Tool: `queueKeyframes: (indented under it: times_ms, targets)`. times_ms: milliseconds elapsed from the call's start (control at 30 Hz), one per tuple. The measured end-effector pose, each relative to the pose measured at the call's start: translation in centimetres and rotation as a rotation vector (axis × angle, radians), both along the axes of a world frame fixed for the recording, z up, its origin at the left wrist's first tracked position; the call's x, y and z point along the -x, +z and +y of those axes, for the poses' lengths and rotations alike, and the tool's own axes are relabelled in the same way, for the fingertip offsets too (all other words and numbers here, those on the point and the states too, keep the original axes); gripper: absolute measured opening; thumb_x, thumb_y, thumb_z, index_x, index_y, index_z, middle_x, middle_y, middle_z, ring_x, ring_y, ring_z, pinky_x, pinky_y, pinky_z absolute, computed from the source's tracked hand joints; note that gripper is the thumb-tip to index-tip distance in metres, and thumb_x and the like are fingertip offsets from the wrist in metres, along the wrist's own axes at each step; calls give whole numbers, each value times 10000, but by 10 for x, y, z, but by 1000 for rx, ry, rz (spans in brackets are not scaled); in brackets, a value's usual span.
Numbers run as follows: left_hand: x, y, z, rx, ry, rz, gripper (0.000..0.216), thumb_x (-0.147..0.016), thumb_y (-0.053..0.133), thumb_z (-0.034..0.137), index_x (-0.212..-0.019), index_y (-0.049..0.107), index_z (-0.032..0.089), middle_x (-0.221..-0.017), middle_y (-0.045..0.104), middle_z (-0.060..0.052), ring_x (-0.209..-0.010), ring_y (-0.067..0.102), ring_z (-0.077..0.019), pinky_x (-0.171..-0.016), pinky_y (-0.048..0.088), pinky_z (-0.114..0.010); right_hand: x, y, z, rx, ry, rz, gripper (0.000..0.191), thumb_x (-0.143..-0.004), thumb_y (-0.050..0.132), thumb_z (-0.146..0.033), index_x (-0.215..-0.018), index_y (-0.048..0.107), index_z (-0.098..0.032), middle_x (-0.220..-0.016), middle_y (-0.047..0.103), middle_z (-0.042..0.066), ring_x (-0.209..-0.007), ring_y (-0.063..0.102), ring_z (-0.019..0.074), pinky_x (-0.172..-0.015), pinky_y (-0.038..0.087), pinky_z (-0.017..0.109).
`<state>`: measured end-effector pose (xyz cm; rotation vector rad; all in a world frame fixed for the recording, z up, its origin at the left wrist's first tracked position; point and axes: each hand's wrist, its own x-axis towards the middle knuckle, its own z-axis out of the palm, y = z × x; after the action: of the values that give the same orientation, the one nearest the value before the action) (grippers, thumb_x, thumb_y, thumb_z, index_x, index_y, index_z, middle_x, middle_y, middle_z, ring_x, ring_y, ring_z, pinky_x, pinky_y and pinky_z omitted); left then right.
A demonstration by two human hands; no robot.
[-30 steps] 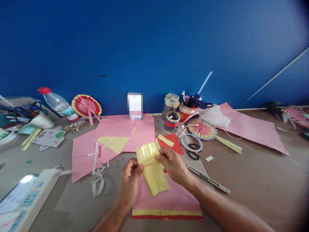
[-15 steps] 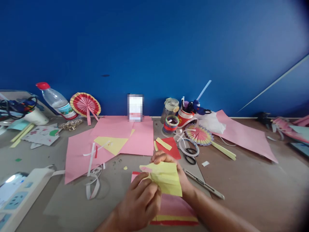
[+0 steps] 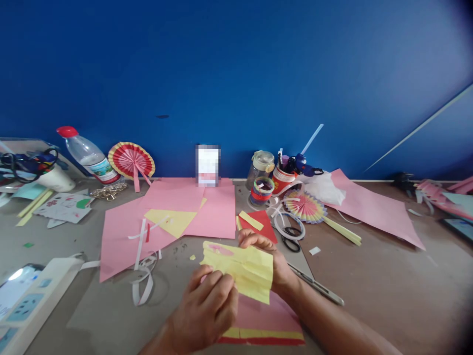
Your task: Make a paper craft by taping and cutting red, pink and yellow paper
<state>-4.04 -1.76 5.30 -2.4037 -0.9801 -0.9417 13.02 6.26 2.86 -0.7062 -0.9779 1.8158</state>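
A creased yellow sheet of paper (image 3: 251, 273) with a pink patch near its upper left is held up in front of me. My left hand (image 3: 209, 305) is closed on its lower left edge, knuckles towards me. Behind the sheet's right part is my right hand (image 3: 277, 264), its bent fingers showing above the top edge; its thumb is hidden by the paper. Below both hands lies a pink sheet (image 3: 269, 315) with a yellow and a red strip along its near edge. A utility knife (image 3: 325, 291) lies beside my right forearm, which partly covers it.
Pink sheets (image 3: 214, 212) and a yellow triangle (image 3: 172, 222) lie ahead. Right of them are a red paper (image 3: 268, 231), a tape roll (image 3: 277, 224), black scissors (image 3: 291, 245) and a pleated paper fan (image 3: 305, 206). A power strip (image 3: 40, 301) is at left, a bottle (image 3: 88, 155) behind.
The yellow paper and my left hand have shifted slightly left. The fingers of my right hand have moved right and stretched out a little, and more of the pink patch shows.
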Motion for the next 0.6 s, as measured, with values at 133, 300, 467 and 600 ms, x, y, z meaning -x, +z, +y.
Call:
queueKeyframes:
  times_ms: [133, 300, 467, 600]
  targets:
    - [1, -1, -1, 13, -3, -31, 255, -897, 384, 67, -884, 618, 170, -839, 677, -50, -836, 591, -152, -947, 388, -370, -3, 0, 2, -71, 14, -34, 124, -694, 748, -358, -682, 741, -235, -946, 477, 37, -804, 457, 158, -678, 382, 256]
    - [6, -4, -2, -17, 4, -99, 257, -914, 374, 73, -870, 623, 122, -832, 666, -76, -846, 594, -174, -938, 388, -404, -11, 0, 12, -163, 93, -70, 137, -733, 725, -359, -731, 739, -223, -980, 522, 57, -853, 481, 177, -675, 401, 266]
    - [5, -5, -7, -53, -38, -104, 190, -847, 473, 41, -804, 631, 136, -815, 663, -64, -835, 595, -172, -904, 408, -398, -30, 5, 35, -77, -15, -10, 279, -776, 654, -456, -989, 677, -278, -1003, 599, 18, -676, 483, 125, -680, 422, 286]
    - [-2, -8, -8, -96, -120, -58, 158, -803, 539, 68, -770, 655, 170, -841, 665, -45, -874, 591, -163, -935, 405, -387, -33, 11, 33, -32, 338, -215, 456, -807, 580, -570, -1009, 675, -172, -889, 633, 55, -683, 526, 130, -665, 424, 281]
